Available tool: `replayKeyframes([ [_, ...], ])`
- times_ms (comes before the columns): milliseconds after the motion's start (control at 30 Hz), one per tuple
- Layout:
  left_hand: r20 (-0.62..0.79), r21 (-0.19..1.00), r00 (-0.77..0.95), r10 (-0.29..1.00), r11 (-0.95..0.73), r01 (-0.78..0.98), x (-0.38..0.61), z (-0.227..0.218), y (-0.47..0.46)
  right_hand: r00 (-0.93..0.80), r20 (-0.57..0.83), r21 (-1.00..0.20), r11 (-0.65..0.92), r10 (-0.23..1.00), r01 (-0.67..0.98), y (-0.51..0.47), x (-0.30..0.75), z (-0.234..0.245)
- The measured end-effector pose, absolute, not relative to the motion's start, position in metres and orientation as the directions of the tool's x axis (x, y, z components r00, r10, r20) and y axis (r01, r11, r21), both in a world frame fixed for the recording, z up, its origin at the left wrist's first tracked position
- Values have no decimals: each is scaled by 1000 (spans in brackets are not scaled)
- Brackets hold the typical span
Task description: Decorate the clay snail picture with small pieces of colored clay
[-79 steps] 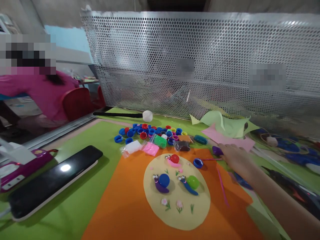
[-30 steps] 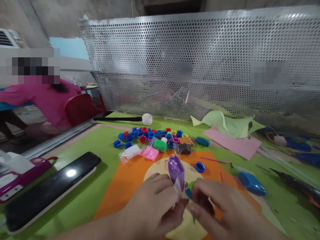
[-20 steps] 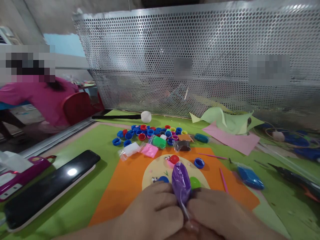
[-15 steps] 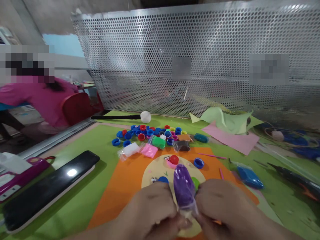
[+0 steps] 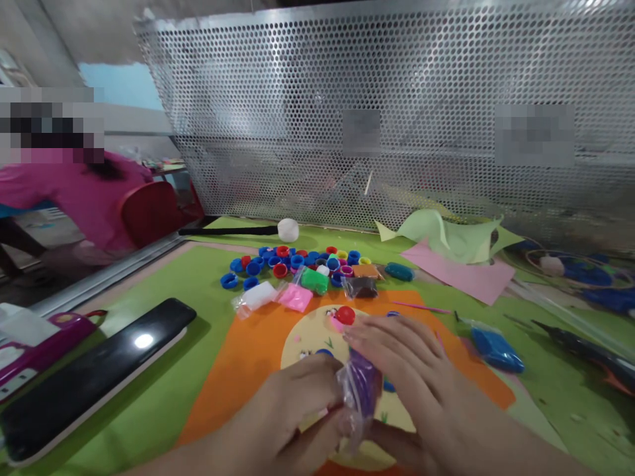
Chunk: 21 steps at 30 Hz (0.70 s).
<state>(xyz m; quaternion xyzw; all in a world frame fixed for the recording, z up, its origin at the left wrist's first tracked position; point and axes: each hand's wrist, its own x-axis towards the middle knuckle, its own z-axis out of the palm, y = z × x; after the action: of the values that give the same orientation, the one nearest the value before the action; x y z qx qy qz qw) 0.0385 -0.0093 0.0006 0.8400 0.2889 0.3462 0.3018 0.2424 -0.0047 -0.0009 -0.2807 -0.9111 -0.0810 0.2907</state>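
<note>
A small clear packet of purple clay (image 5: pixel 364 385) is between my two hands, low in the middle of the view. My left hand (image 5: pixel 297 406) is closed on the packet's loose plastic end. Stretched over the packet's far end, the fingers of my right hand (image 5: pixel 421 380) lie along its right side, the thumb below, gripping it. Under my hands is a cream paper disc (image 5: pixel 297 330) on an orange sheet (image 5: pixel 223 370). Past my fingertips, a red dome (image 5: pixel 346 315) sits on the disc. My right hand partly hides blue caps.
Several bottle caps (image 5: pixel 281 270) and packets of white clay (image 5: pixel 258 295), pink clay (image 5: pixel 296 297) and green clay (image 5: pixel 315 281) lie ahead. A dark phone-like slab (image 5: pixel 99 377) is at left. Blue clay (image 5: pixel 496 348) and black-handled pliers (image 5: pixel 585 350) lie right. A perforated metal panel (image 5: pixel 317 119) stands behind.
My right hand has opened out from a fist and moved over the packet's far end. The packet has shifted slightly lower and turned, its clear plastic now bunched at my left fingers.
</note>
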Motion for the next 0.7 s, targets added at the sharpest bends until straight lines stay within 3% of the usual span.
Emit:
replayKeyframes([
  [233,405,693,441,801,-583,423,28,-6,-9,-560,602,-204,788,569,582,-10,243,4],
  [333,531,676,290,796,-604,422,25,-11,-8,-523,542,-339,740,658,581,-16,244,-1],
  [433,679,521,302,669,-729,444,25,-8,-7,-502,469,-430,684,727,589,-19,243,-6],
  [533,713,400,408,570,-809,431,25,-2,-5,-494,475,-442,683,728,582,-21,240,-10],
  [700,631,489,472,616,-788,374,23,-5,-4,-504,506,-365,703,700,610,-23,237,-14],
])
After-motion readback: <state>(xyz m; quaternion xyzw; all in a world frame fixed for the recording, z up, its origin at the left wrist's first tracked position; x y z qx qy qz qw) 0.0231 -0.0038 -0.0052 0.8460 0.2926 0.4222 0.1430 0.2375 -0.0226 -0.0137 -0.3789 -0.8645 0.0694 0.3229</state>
